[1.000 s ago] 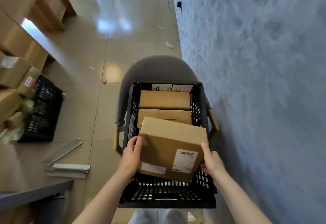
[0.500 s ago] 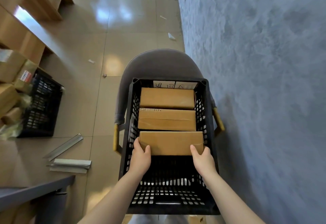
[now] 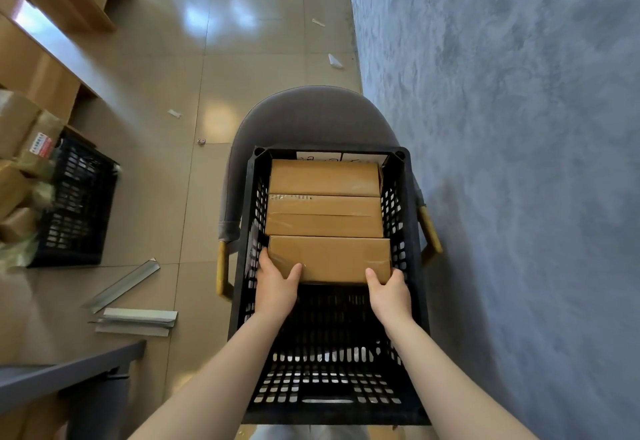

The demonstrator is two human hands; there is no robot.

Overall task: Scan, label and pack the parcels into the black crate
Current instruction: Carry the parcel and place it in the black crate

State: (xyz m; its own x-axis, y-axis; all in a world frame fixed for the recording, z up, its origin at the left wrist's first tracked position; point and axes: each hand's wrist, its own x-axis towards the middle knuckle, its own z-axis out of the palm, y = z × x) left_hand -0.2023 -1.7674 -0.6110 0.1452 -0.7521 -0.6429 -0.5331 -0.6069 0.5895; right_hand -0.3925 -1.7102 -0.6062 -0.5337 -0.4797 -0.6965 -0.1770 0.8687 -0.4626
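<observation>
Parcel [image 3: 329, 258] now upright in crate [image 3: 410, 231], hands unmoved.

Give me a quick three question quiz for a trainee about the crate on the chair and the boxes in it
1. How many boxes stand in the black crate on the chair?
2. True or false: the left hand and right hand both hold the nearest box.
3. Which part of the crate has no box in it: A far end, B near end?

Key: 1. Three. 2. True. 3. B.
</observation>
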